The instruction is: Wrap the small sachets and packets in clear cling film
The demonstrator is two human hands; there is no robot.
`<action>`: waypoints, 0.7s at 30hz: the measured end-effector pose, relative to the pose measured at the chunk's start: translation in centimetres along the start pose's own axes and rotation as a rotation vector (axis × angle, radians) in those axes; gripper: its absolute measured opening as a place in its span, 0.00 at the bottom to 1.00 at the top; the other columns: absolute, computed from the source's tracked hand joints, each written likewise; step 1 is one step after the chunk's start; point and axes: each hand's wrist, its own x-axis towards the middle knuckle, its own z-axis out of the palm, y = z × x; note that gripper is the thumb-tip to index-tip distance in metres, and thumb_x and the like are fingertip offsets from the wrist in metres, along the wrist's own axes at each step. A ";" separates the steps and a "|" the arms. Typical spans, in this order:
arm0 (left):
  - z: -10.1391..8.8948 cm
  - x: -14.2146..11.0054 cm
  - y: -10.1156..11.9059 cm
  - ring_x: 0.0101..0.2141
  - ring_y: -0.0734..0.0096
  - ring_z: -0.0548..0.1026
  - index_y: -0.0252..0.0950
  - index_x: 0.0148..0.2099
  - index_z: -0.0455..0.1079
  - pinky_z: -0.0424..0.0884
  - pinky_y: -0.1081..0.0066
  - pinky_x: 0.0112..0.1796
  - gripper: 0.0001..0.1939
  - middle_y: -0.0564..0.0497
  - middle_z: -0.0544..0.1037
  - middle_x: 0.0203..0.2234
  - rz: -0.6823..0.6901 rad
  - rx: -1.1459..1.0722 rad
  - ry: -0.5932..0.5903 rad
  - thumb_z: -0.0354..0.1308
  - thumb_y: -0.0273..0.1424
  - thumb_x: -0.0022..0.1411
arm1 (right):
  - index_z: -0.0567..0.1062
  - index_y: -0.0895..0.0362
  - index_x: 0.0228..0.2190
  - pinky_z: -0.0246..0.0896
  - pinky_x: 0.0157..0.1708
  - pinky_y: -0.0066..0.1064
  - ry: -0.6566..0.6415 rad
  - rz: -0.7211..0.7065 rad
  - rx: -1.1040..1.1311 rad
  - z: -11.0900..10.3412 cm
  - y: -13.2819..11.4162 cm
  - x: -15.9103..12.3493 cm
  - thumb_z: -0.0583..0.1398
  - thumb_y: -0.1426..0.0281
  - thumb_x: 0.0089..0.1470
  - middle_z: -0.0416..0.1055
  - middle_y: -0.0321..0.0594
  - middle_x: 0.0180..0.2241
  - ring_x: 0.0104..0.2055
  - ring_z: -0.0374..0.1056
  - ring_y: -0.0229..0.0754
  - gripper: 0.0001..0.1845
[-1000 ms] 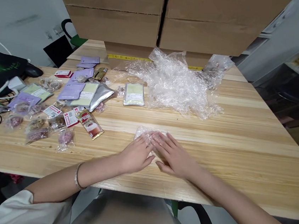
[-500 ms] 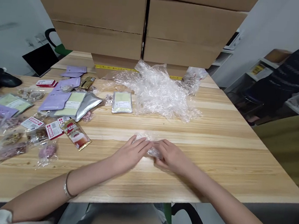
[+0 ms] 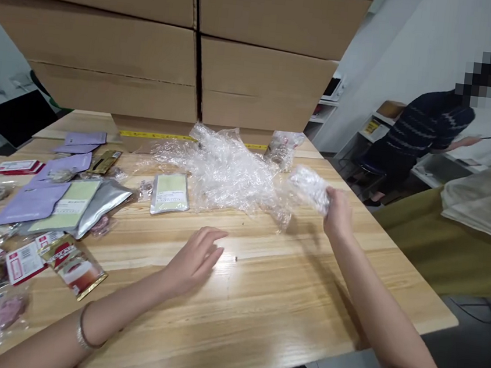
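Pkt (image 3: 309, 186) shifts from front-mid to nr R edge of tabletop (image 3: 268, 303), gripped in R hand (image 3: 337, 214), long axis leftward toward film (image 3: 233, 174); L hand (image 3: 193, 261) loose, empty, farther.

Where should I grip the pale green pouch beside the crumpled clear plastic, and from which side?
Probably the near edge of the pale green pouch, coming from the person's side with the left hand: it lies flat, that edge facing the person, with clear plastic close on its right and a small packet on its left.
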 end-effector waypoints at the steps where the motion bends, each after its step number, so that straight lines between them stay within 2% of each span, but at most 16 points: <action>1: -0.1 -0.3 -0.6 0.53 0.61 0.70 0.40 0.59 0.62 0.68 0.59 0.53 0.15 0.42 0.72 0.51 -0.029 -0.002 0.000 0.46 0.32 0.73 | 0.58 0.51 0.26 0.51 0.17 0.26 0.068 0.029 0.016 0.8 -0.2 2.7 0.50 0.50 0.54 0.52 0.30 0.20 0.21 0.53 0.37 0.18; 3: -0.2 -0.8 -1.5 0.53 0.61 0.71 0.40 0.57 0.64 0.69 0.59 0.53 0.14 0.43 0.73 0.51 -0.068 -0.010 0.000 0.46 0.32 0.73 | 0.59 0.51 0.27 0.53 0.17 0.25 0.129 0.085 0.030 3.2 -0.8 7.6 0.50 0.51 0.55 0.53 0.29 0.20 0.20 0.52 0.36 0.17; 6: -0.1 -1.3 -2.1 0.52 0.59 0.71 0.39 0.56 0.66 0.70 0.59 0.52 0.14 0.43 0.74 0.50 -0.097 -0.034 0.018 0.46 0.33 0.72 | 0.66 0.54 0.32 0.61 0.21 0.27 0.084 0.137 0.007 7.3 -1.9 12.9 0.53 0.53 0.57 0.63 0.34 0.24 0.22 0.58 0.36 0.17; 8: -0.2 -1.5 -2.2 0.52 0.59 0.71 0.39 0.55 0.66 0.69 0.58 0.52 0.14 0.43 0.74 0.49 -0.119 -0.049 0.027 0.46 0.34 0.72 | 0.69 0.57 0.38 0.66 0.26 0.30 0.013 0.152 -0.037 9.3 -2.5 14.9 0.54 0.53 0.59 0.70 0.42 0.31 0.26 0.65 0.38 0.19; 10: -0.2 -1.7 -2.2 0.53 0.59 0.71 0.40 0.56 0.65 0.68 0.58 0.53 0.14 0.42 0.73 0.49 -0.154 -0.061 0.025 0.46 0.34 0.73 | 0.71 0.60 0.43 0.69 0.32 0.35 -0.039 0.149 -0.100 10.3 -2.8 15.6 0.55 0.53 0.60 0.73 0.52 0.41 0.34 0.71 0.44 0.23; 12: -0.4 -1.9 -2.1 0.53 0.59 0.70 0.40 0.56 0.64 0.67 0.57 0.54 0.14 0.42 0.72 0.50 -0.185 -0.080 0.024 0.46 0.34 0.73 | 0.72 0.63 0.48 0.68 0.41 0.39 -0.060 0.122 -0.162 10.5 -3.0 15.3 0.54 0.53 0.61 0.71 0.60 0.49 0.44 0.71 0.51 0.26; 14: -0.5 -2.0 -2.1 0.53 0.60 0.69 0.40 0.56 0.64 0.66 0.58 0.54 0.14 0.42 0.72 0.50 -0.203 -0.110 0.033 0.45 0.34 0.73 | 0.73 0.62 0.49 0.65 0.47 0.41 -0.094 0.084 -0.191 10.3 -3.1 13.8 0.52 0.51 0.62 0.70 0.60 0.53 0.50 0.69 0.55 0.29; 17: -0.5 -2.0 -1.8 0.53 0.60 0.69 0.39 0.55 0.64 0.65 0.58 0.54 0.13 0.43 0.71 0.49 -0.222 -0.163 0.056 0.46 0.34 0.73 | 0.75 0.59 0.50 0.62 0.50 0.41 -0.306 -0.093 -0.312 10.1 -3.6 9.9 0.53 0.47 0.60 0.74 0.53 0.50 0.51 0.69 0.55 0.32; 19: -0.4 -2.0 -1.6 0.51 0.61 0.70 0.39 0.55 0.65 0.66 0.60 0.53 0.13 0.44 0.71 0.49 -0.237 -0.204 0.066 0.46 0.35 0.73 | 0.78 0.58 0.48 0.61 0.50 0.42 -0.418 -0.281 -0.525 10.1 -4.2 6.7 0.58 0.49 0.57 0.76 0.52 0.47 0.51 0.70 0.56 0.29; 21: -0.4 -2.1 -1.5 0.50 0.62 0.71 0.39 0.54 0.65 0.67 0.61 0.51 0.13 0.44 0.71 0.48 -0.249 -0.248 0.078 0.47 0.35 0.73 | 0.81 0.58 0.42 0.60 0.50 0.44 -0.386 -0.428 -0.736 10.1 -5.1 3.9 0.59 0.55 0.58 0.76 0.51 0.42 0.49 0.70 0.57 0.21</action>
